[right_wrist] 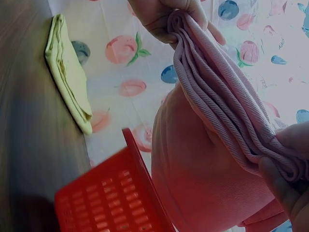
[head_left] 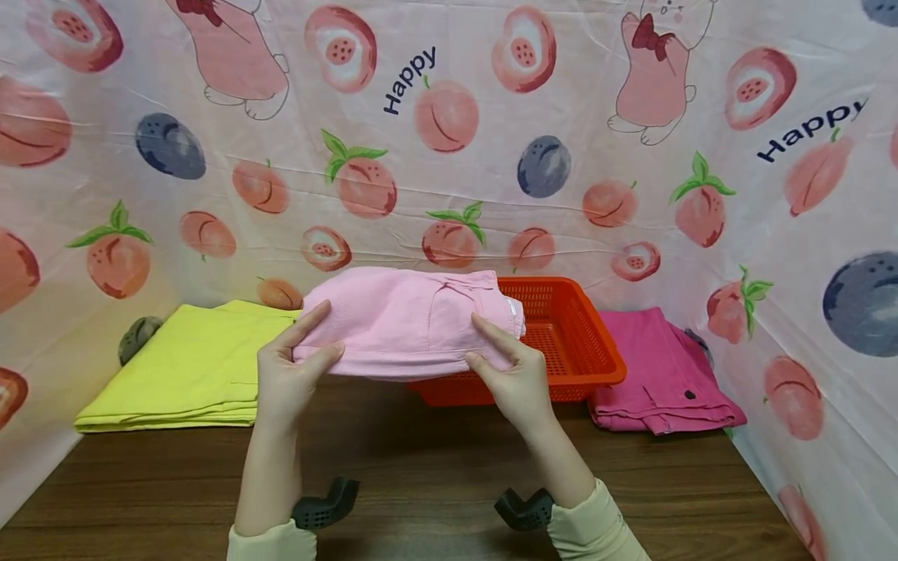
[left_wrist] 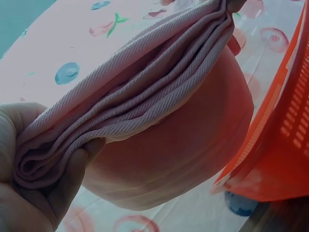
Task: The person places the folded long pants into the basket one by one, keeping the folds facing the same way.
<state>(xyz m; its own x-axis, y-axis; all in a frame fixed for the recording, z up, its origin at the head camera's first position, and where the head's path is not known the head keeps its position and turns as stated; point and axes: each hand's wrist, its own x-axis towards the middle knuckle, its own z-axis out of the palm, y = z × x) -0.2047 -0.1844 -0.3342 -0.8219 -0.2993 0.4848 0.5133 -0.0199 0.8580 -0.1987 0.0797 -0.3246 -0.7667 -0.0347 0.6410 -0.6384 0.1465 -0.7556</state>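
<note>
- Head view, nearest: pale sleeves (head_left: 273, 541) and dark curved wrist pieces (head_left: 326, 502), smooth with small perforations.
- Left hand (head_left: 291, 370) pinches the left end of a folded pink garment (head_left: 393, 319), thumb and fingers closed on the stacked layers.
- Right hand (head_left: 515, 378) pinches the other end likewise, gap taken up by cloth.
- Pink garment is held up above the wood-grain tabletop (head_left: 435, 460), partly in front of the basket. Wrist views show ribbed, twill-like weave and several layers looping round at the ends; a pale label (head_left: 515, 307) pokes out on the right.
- Handling, as I judge it: light, soft, limp, hardly fragile, with little slip in the weave. Loose layers might fan apart, so pinch the whole stack at both ends of the near edge; the middle bellies down below the grip.
- Orange-red basket (head_left: 609, 366), rigid-looking plastic: perforated walls, solid flared rim.
- Yellow folded cloth (head_left: 189, 366) to the left, flat and matte; magenta garment (head_left: 655, 374) right of the basket, crumpled, with a dark button (head_left: 690, 394).
- Farthest, fruit-printed sheet (head_left: 477, 39), thin and creased.
</note>
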